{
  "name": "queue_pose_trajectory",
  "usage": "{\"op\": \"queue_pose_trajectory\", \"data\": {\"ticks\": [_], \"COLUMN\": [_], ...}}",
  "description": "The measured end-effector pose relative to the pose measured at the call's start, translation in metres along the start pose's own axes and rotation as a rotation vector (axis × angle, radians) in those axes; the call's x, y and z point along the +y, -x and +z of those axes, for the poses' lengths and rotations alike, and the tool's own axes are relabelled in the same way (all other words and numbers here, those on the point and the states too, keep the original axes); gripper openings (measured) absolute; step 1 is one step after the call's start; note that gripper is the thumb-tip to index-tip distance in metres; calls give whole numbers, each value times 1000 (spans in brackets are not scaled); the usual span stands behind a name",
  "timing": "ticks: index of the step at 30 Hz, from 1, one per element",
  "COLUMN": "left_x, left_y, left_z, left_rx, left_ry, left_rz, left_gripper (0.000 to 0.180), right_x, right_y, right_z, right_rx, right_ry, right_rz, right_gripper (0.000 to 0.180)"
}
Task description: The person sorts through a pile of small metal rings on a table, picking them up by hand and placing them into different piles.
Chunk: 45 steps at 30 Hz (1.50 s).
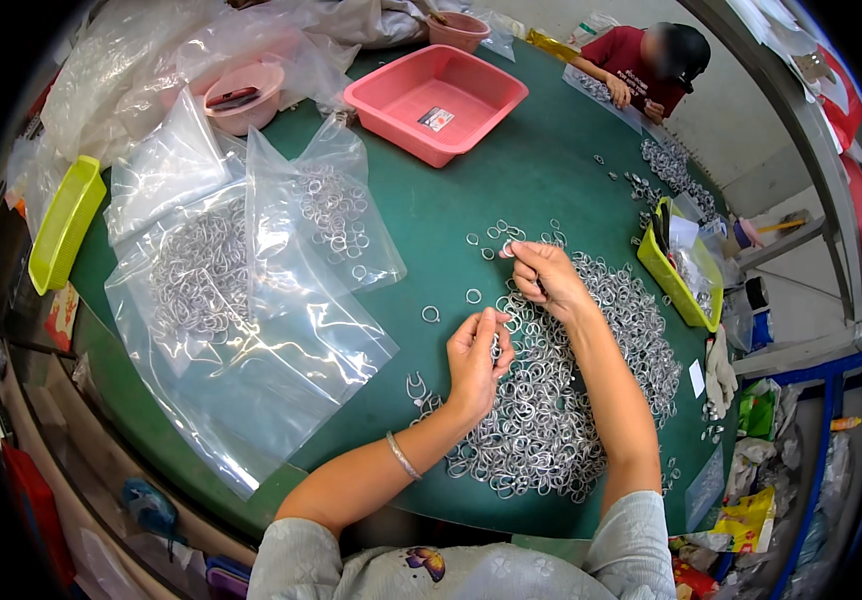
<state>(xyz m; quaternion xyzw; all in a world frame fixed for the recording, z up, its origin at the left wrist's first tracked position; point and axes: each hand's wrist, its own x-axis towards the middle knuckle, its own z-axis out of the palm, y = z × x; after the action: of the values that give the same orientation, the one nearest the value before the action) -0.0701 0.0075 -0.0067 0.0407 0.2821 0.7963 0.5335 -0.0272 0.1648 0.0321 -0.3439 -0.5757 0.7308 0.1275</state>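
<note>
A wide heap of small silver metal rings (551,430) covers the green table in front of me. My left hand (475,362), with a bangle at its wrist, is curled closed at the heap's left edge; bits of silver metal rings show between its fingers. Just above it and to the right, my right hand (548,277) pinches a metal ring (508,249) between thumb and fingertips. Several loose rings lie around those fingertips, and a single ring (431,314) rests left of my hands.
Clear plastic bags (291,370) with rings inside lie at left. A pink tray (438,100) and pink bowl (245,97) stand at the back, a yellow-green basket (679,265) at right. Across the table, another person (636,70) handles rings. Shelving (821,450) edges the right side.
</note>
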Motion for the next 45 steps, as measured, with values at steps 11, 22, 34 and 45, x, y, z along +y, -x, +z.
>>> {"op": "queue_pose_trajectory", "data": {"ticks": [11,22,34,45], "left_x": [9,-1,0,-1], "left_y": [4,-2,-3,0], "left_z": [11,1,0,0], "left_rx": [63,-44,225,141], "left_ry": [6,-79,-86,-47], "left_rz": [-19,0,143,97], "left_gripper": [28,21,22,27], "right_x": [-9,25,-11,2], "right_y": [47,-34,-11,-34], "right_z": [9,4,13,14], "right_rx": [-230,330,25,170], "right_ry": [213,1471,991,1039], "right_rz": [149,-495,-392,-455], "right_gripper": [24,23,25,15]}}
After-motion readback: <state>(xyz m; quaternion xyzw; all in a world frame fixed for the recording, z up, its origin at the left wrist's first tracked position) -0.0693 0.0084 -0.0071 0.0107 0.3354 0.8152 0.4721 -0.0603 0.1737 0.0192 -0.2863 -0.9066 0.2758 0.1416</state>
